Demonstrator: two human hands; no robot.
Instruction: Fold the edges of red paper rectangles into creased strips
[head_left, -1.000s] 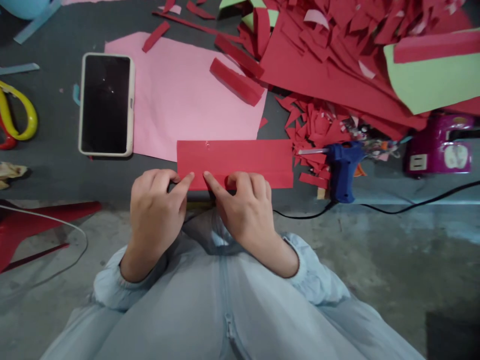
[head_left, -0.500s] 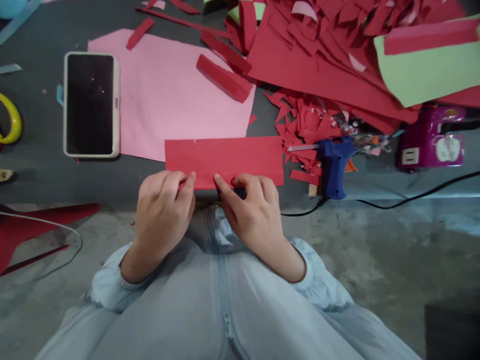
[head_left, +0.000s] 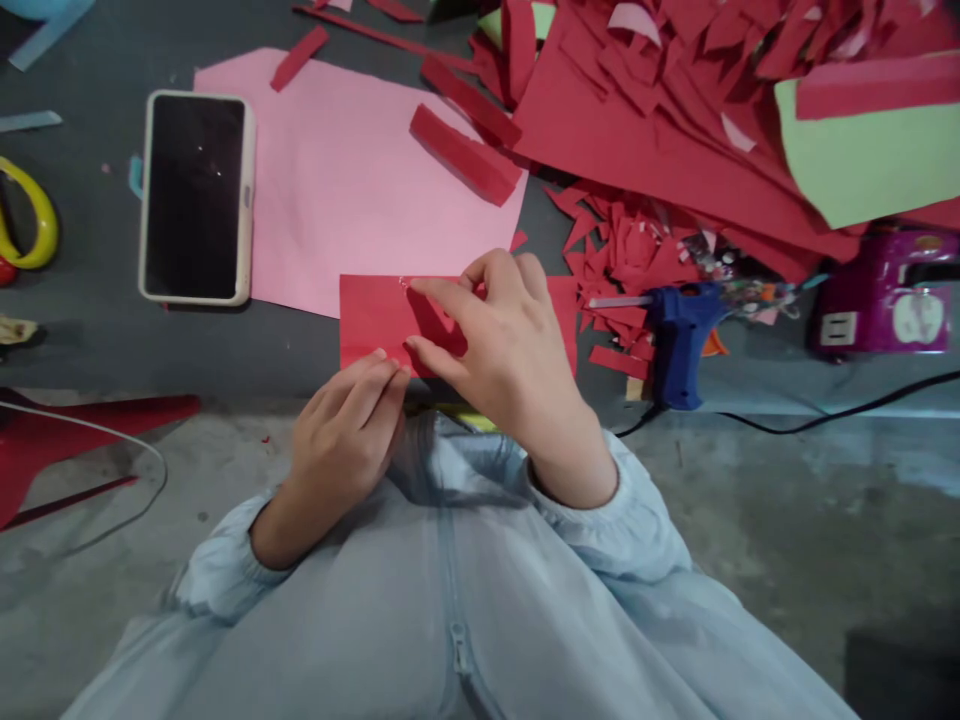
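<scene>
A red strip of paper [head_left: 367,310] lies crosswise at the table's front edge, overlapping the pink sheet. Near the middle of its far edge is a small whitish, shiny spot, perhaps glue. My left hand [head_left: 349,420] has its fingers together on the strip's near edge, closed on the paper; its thumb is mostly hidden. Over the strip's right half is my right hand [head_left: 510,340], thumb and index finger spread apart. That index fingertip is beside the whitish spot, and the thumb tip is near the lower edge, close to my left fingertips.
A phone [head_left: 196,200] lies on the pink sheet [head_left: 322,180]. On the right are a blue glue gun [head_left: 679,340], its black cord [head_left: 795,425] and a purple device [head_left: 885,295]. Red paper scraps [head_left: 615,240] pile up behind. Yellow-handled scissors [head_left: 41,215] are at far left.
My right hand has moved from the strip's near edge up and over it, its index finger now at the whitish spot. My left hand has shifted slightly right along the near edge.
</scene>
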